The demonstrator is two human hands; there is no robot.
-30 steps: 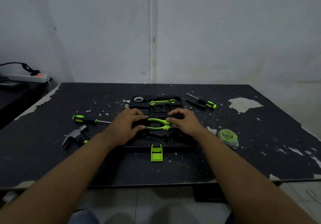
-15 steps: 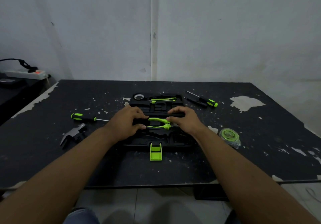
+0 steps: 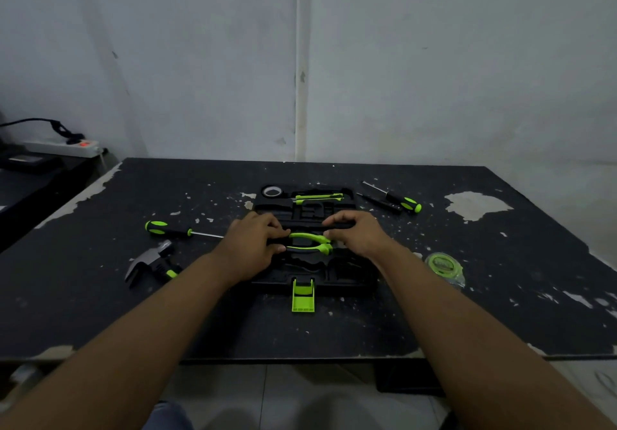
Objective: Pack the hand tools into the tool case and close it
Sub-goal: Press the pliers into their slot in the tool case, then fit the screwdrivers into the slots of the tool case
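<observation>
A white power strip point(image 3: 61, 147) with a black plug point(image 3: 74, 136) sat at the frame's left edge. The chipped black table point(image 3: 507, 299) met a pale wall point(image 3: 450, 62) behind.

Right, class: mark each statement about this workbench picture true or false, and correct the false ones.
1. The left hand and the right hand both hold the pliers at the open tool case. True.
2. The hammer is packed in the tool case. False: it lies on the table, left of the case.
3. The tape measure lies on the table, right of the case. True.
4. The green latch is fastened. False: it is undone and sticks out from the case's near edge.
</observation>
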